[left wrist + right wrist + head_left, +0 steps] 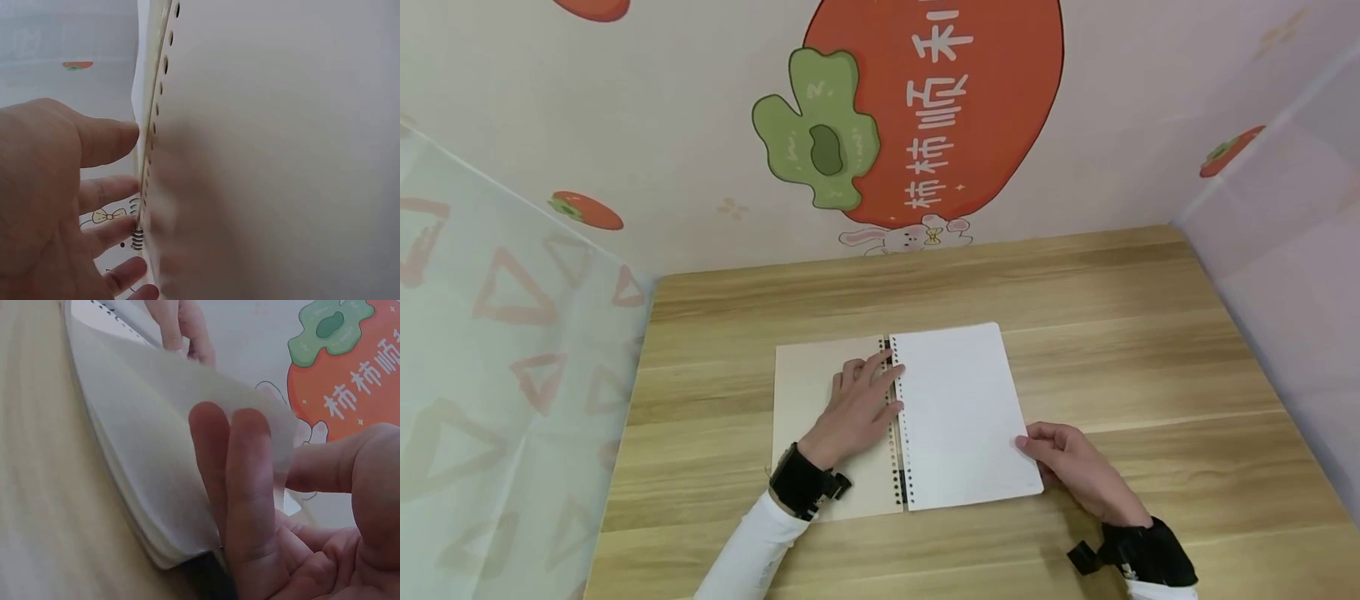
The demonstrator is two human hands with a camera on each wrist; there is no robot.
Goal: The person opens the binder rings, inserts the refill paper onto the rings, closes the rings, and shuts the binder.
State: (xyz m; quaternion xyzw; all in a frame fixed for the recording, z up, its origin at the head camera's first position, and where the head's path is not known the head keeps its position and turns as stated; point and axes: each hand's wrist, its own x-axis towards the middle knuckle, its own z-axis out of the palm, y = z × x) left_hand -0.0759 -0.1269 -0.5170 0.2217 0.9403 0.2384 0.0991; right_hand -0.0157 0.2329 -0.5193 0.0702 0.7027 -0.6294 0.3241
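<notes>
A ring-bound notebook lies open, its cream left side [797, 392] flat and a blank white page [958, 417] on the right. My left hand [853, 412] rests over the binding with loosely spread fingers, the fingertips right at the row of punched holes. In the left wrist view, part of the metal rings [137, 239] shows beside those fingers. My right hand [1078, 471] pinches the page's right edge near its lower corner. The right wrist view shows the thin page [169, 406] lifted and curved between thumb and fingers [250, 481], above the stack of sheets below.
The notebook lies on a wood-grain table [715, 308]. Behind it rises a pale backdrop printed with a large orange persimmon [1000, 108] and white characters. Patterned side panels [512, 375] stand to the left and right. Both wrists wear black camera straps [801, 482].
</notes>
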